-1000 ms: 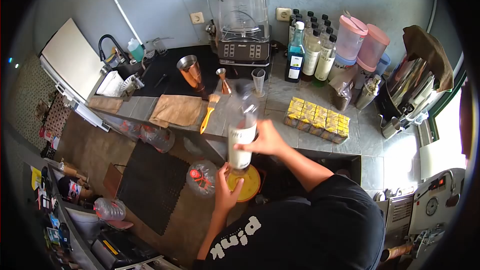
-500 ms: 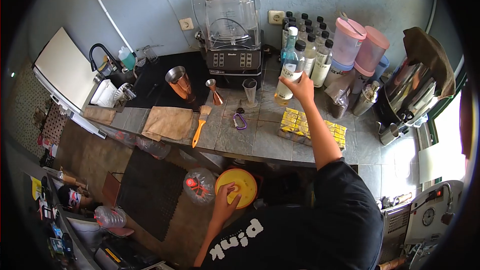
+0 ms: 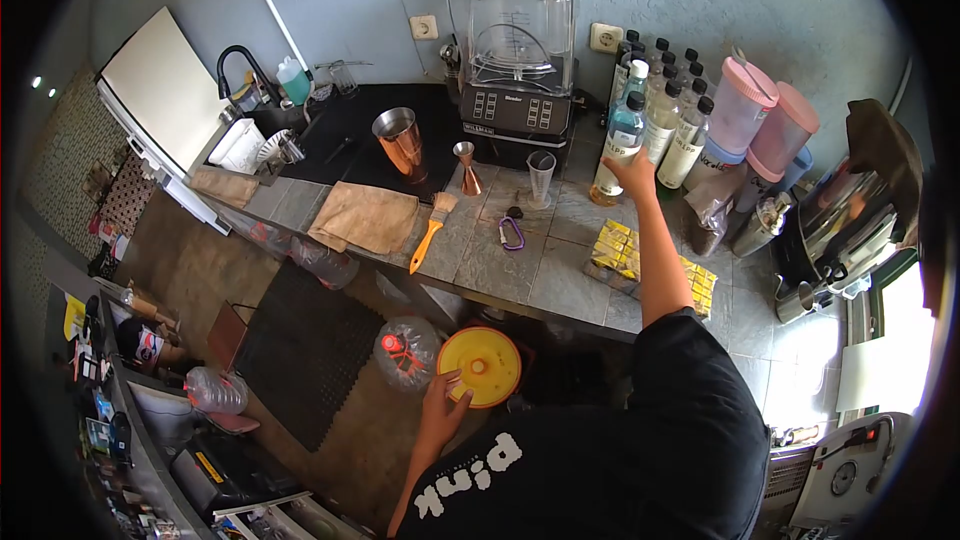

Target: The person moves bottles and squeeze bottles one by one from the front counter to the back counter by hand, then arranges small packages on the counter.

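Note:
My right hand (image 3: 635, 175) is wrapped round the lower part of a clear glass bottle (image 3: 624, 130) with a black cap, a pale label and yellowish liquid at the bottom. This bottle is nearly upright over the tiled counter; I cannot tell whether its base touches. Just behind it are a bluish bottle with a white cap (image 3: 637, 70) and several black-capped bottles (image 3: 684, 148). My left hand (image 3: 443, 408) hangs below the counter's edge, fingers apart and holding nothing, in front of a round yellow lid (image 3: 497, 350).
A yellow-wrapped pack (image 3: 614, 250) lies under my right forearm. Along the counter are a clear measuring cup (image 3: 541, 178), copper jigger (image 3: 466, 170), copper shaker tin (image 3: 400, 145), brush (image 3: 432, 232), brown cloth (image 3: 365, 217) and purple carabiner (image 3: 512, 233). A blender (image 3: 515, 60) stands behind.
The view has turned, so the counter appears farther right. My right hand keeps its hold on the bottle, which is slightly farther left relative to the other bottles. My left hand has barely moved.

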{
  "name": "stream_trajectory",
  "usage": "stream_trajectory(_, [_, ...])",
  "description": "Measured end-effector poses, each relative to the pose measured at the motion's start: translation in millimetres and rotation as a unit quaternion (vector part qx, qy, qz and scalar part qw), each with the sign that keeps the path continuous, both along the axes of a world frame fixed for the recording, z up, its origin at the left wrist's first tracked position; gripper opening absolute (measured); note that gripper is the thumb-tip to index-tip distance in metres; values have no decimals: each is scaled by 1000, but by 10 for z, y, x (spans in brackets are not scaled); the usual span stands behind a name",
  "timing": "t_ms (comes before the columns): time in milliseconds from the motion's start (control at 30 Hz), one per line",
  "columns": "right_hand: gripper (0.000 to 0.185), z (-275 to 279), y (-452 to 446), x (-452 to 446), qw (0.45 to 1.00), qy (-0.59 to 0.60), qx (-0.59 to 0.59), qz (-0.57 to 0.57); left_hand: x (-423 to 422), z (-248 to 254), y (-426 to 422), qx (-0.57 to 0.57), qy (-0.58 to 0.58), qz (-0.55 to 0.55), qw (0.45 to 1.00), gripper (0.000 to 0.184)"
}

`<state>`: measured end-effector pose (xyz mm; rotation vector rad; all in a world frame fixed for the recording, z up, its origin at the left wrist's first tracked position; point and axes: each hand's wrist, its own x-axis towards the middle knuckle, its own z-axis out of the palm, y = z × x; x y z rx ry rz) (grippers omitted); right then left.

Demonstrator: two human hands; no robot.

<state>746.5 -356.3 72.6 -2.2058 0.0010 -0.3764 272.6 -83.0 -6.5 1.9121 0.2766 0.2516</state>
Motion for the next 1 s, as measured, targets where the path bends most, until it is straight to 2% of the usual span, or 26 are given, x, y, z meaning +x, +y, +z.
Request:
stream_trajectory(300, [81,-143,-110,143,999,23,5,42,-71,26,-23,-10,-11,19,1000,40])
stream_trajectory(400, [80,-231,-126,133,998,-48,-23,24,-97,64,-17,10,-8,21,1000,39])
stream_trajectory(467, [86,-295,-114,-9,991,-111,-75,13,-138,82,-11,30,-20,18,999,39])
stream_trajectory(500, [83,-273,-39,-172,986,-128,-98,-42,-170,96,-9,28,-20,30,999,39])
stream_trajectory(533, [76,-129,91,-453,984,-131,-72,-93,-200,113,-4,41,-31,28,998,39])
stream_trajectory(567, [70,-165,148,-593,964,-235,-79,-100,-244,124,3,54,-41,27,997,39])
stream_trajectory(667, [48,-24,486,-1335,937,-343,-11,-64,-430,-40,79,57,-47,37,997,39])
stream_trajectory(700, [45,-56,607,-1538,937,-348,-6,-39,-524,-9,89,56,-45,66,995,39])
stream_trajectory(767, [41,-121,920,-1950,939,-342,-21,31,-690,100,114,62,-55,56,995,39])
stream_trajectory(800, [41,-169,1112,-2146,940,-331,-34,76,-804,111,149,64,-53,103,991,39])
stream_trajectory(867, [38,-209,1497,-2577,918,-340,-9,204,-1054,91,212,132,-71,87,985,39])
stream_trajectory(933, [35,-303,1867,-3036,891,-325,-2,319,-1361,150,221,107,-33,134,985,40])
stream_trajectory(967, [33,-282,2058,-3336,874,-300,30,382,-1527,139,230,112,-30,192,975,40])
stream_trajectory(1000, [32,-293,2230,-3596,849,-282,60,443,-1675,110,242,99,-36,196,975,39])
